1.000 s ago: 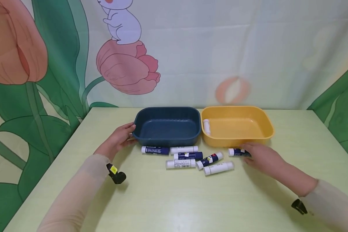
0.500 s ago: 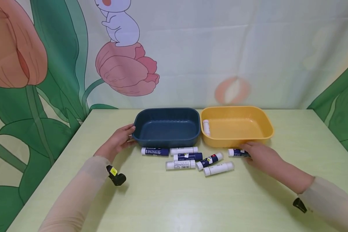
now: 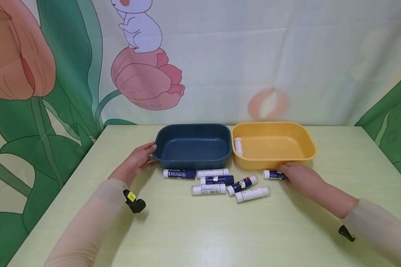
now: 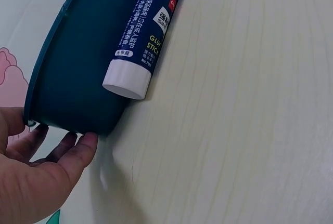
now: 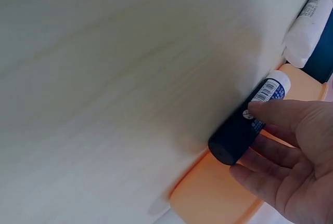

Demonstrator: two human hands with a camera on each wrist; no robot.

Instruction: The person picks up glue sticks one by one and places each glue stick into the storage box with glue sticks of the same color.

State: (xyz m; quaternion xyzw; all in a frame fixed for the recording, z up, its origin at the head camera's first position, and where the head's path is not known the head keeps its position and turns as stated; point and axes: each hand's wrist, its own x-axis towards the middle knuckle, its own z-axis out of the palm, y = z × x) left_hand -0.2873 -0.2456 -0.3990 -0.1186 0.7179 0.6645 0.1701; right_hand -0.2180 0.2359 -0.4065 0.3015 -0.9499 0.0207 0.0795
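At the left end of the dark blue plastic basin (image 3: 192, 164), my left hand (image 3: 138, 160) holds on, one digit at the rim and the other fingertips (image 4: 86, 142) against the outer wall. My right hand (image 3: 300, 178) pinches a navy glue stick (image 5: 247, 120) with a white cap between thumb and fingers. This stick lies close along the front wall of the yellow basin (image 3: 270, 163); in the head view the hand covers its right end. A white glue stick (image 3: 238, 147) lies inside the yellow basin at its left end.
Several navy and white glue sticks lie loose before the basins, among them a navy one (image 3: 179, 174) by the blue basin, a white one (image 3: 208, 189) and a rightmost white one (image 3: 253, 194). The basins stand side by side near the table's (image 3: 200, 233) back edge, before a printed cloth (image 3: 220, 74).
Both hands keep their places at the basin and the glue stick; the right forearm shifts slightly. The camera's view moves a little.
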